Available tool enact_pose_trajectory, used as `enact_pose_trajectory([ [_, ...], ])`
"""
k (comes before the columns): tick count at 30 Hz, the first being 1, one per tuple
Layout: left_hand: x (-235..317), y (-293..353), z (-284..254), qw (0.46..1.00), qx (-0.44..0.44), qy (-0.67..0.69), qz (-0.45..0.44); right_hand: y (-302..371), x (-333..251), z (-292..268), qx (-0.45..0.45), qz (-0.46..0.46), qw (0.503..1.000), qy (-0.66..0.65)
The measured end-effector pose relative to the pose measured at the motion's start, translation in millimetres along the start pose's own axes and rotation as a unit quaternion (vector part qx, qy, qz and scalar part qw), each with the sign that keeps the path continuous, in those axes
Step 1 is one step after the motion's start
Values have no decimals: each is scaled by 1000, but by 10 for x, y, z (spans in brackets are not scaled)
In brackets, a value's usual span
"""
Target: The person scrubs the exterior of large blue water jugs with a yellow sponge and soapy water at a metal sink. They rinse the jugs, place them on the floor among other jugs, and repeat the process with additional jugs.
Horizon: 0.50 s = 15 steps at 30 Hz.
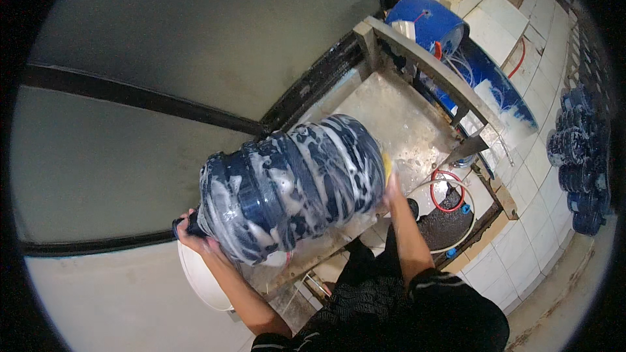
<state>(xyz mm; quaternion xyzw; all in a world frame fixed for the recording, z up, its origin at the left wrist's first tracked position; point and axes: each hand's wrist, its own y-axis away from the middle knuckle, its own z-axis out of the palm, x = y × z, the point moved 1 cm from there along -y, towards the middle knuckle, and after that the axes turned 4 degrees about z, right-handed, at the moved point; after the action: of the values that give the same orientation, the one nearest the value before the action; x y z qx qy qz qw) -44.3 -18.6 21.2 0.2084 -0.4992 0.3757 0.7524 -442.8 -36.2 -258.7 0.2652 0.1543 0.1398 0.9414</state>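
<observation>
A big blue water jug (287,186), streaked with white suds, lies on its side across the near part of a wet metal-topped stand (407,107). Its neck points left and its base right. My left hand (193,233) is closed around the neck. At the base, my right hand (393,190) presses a yellow sponge (387,168) against the jug; only the sponge's edge shows, and the fingers are partly hidden.
Below the neck stands a white bucket (202,277). A red hose loop (447,190) and a pale hose hang at the stand's right. Beyond are blue drums (427,19). Several blue jugs (580,163) stand at far right. Dark-framed panels (143,101) border the left.
</observation>
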Motion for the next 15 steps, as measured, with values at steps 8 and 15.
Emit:
enact_pose_trajectory([
  [8,-111,103,117,998,-54,2,-44,193,334,-384,45,-7,993,111],
  [15,233,205,374,996,28,-79,-20,841,37,-864,80,51,941,325],
])
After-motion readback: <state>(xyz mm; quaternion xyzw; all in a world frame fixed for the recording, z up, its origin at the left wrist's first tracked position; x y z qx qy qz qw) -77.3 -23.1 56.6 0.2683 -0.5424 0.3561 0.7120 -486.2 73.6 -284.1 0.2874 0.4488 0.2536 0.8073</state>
